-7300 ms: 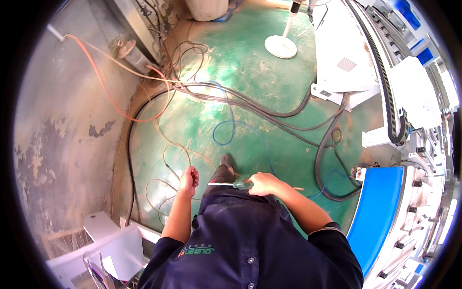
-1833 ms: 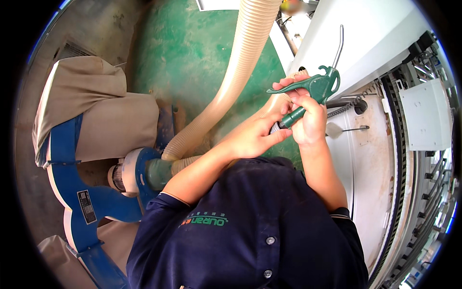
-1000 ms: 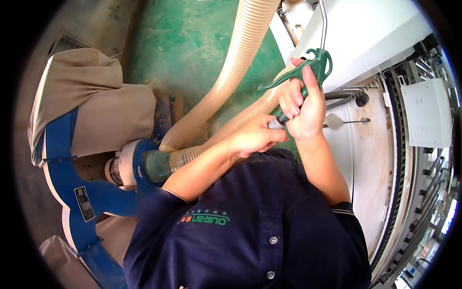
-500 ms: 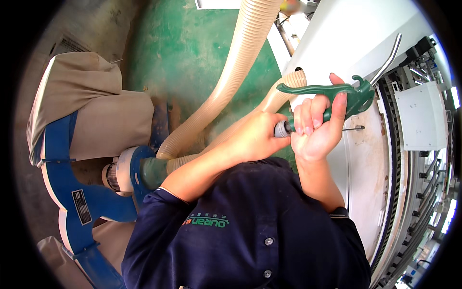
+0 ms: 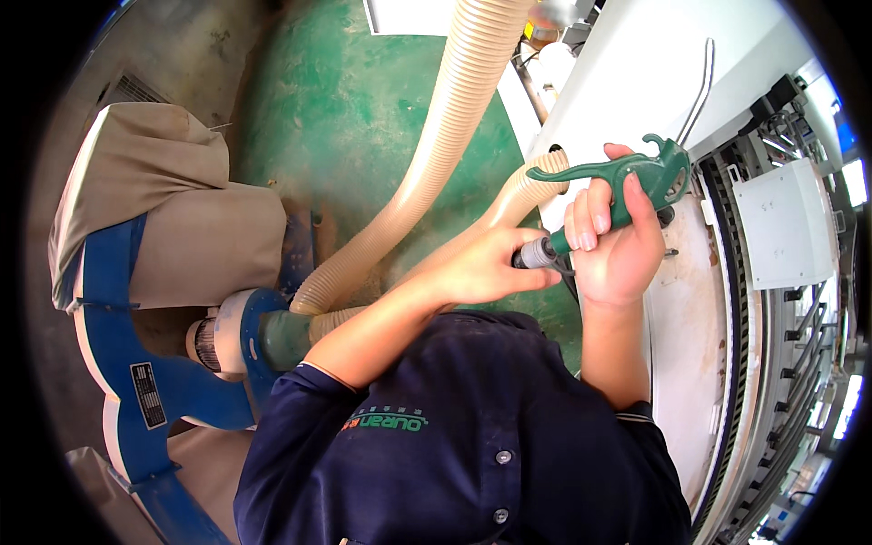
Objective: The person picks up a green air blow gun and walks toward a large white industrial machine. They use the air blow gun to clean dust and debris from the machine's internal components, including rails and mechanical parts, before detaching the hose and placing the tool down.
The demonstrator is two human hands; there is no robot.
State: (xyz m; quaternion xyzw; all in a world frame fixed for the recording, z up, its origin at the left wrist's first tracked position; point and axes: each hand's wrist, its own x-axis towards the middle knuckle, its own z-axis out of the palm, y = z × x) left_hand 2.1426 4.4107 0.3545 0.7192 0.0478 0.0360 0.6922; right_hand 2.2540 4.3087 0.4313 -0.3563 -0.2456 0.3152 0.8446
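A green air blow gun with a long bent metal nozzle is in my right hand. My fingers wrap round its handle, and its lever stands out to the left. At the handle's lower end sits a grey hose coupling. My left hand grips this coupling, its thumb and fingers closed round it. Part of a dark hose shows below the coupling, and the rest is hidden.
A ribbed beige duct runs across the green floor to a blue dust collector with beige bags at left. Another ribbed duct meets a white machine at right. Rails and a pale box stand farther right.
The blow gun has tilted, its nozzle now pointing more steeply upward. Both hands have shifted slightly, and more of the coupling shows, with a bit of dark hose.
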